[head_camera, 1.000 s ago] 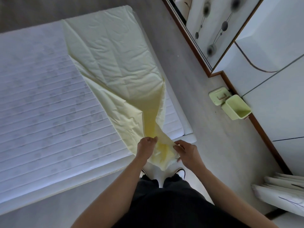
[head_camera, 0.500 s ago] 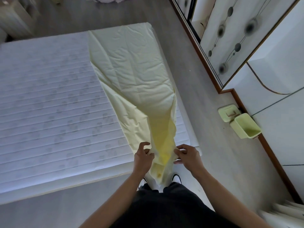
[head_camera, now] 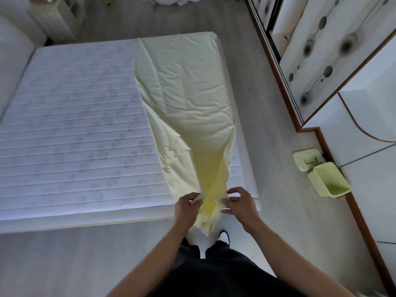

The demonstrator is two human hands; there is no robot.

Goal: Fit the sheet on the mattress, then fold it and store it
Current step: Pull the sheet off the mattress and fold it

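Observation:
A pale yellow sheet (head_camera: pixel 184 88) lies folded along the right strip of the white quilted mattress (head_camera: pixel 75 129). Its near end narrows into a gathered bunch that hangs over the mattress's front right corner. My left hand (head_camera: pixel 186 209) grips the bunch from the left. On the right side of the bunch, my right hand (head_camera: pixel 240 203) pinches the cloth with its fingertips. Both hands are close together, just in front of the bed edge, above my shoes.
A light green bin (head_camera: pixel 327 181) and its lid (head_camera: pixel 307 159) sit on the floor to the right, against the wardrobe (head_camera: pixel 364 125) with patterned sliding doors. The bed base edge (head_camera: pixel 85 221) runs across in front of me. A wooden nightstand (head_camera: pixel 57 16) stands at the far left.
The view has tilted up and back, so more of the bed shows. Both hands have regripped the gathered sheet end and still hold it at the corner.

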